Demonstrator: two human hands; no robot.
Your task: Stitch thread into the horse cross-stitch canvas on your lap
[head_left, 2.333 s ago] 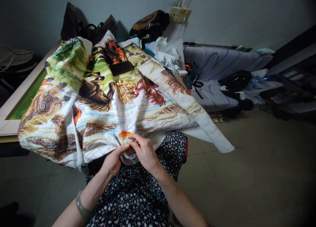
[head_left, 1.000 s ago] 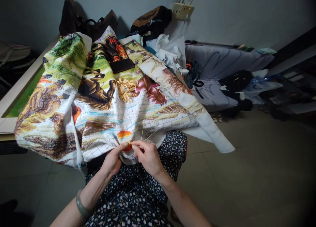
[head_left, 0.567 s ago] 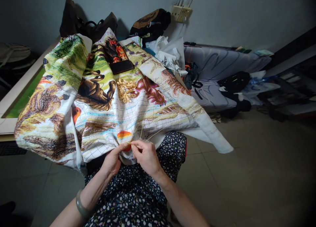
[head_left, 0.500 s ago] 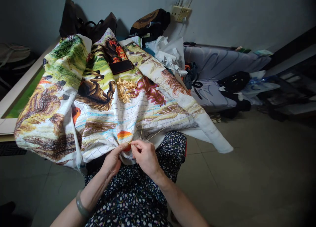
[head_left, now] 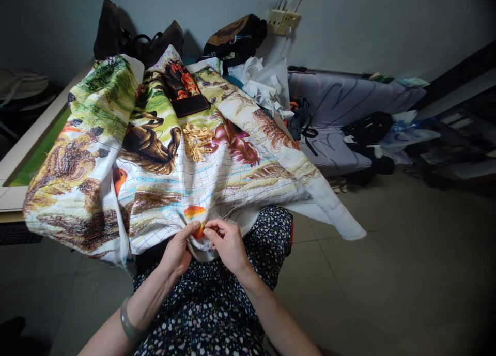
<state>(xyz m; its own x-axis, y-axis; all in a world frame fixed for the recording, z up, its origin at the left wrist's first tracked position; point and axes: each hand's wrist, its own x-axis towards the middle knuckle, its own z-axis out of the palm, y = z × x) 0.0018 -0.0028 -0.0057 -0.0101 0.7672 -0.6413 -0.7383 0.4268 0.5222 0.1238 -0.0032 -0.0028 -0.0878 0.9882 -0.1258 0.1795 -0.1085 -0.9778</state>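
The left hand (head_left: 176,252) pinches the near edge of a large white gridded cross-stitch cloth (head_left: 201,180) covered in brown, green and pink stitched pictures; its fingers (head_left: 192,227) are closed on a fold of the cloth, the thumb tip pressing right at a small orange stitched patch (head_left: 195,211). The right hand (head_left: 228,242) sits just beside it, fingertips almost touching the left thumb — its fingers (head_left: 211,233) are curled shut in a pinch at the same orange patch, though what they grip is too small to make out. A thin pale yellow thread (head_left: 228,211) runs up from the right fingers across the cloth.

The cloth spreads away from the fingers over a worktop (head_left: 23,154) with a pale frame and drapes down onto the dark floral-print lap (head_left: 217,304) below both hands. A grey-green bangle (head_left: 129,327) circles the left wrist. Far beyond the fingers, on top of the cloth, lies a dark flat rectangular case (head_left: 190,106) — behind that, black bags (head_left: 135,41) against the wall.
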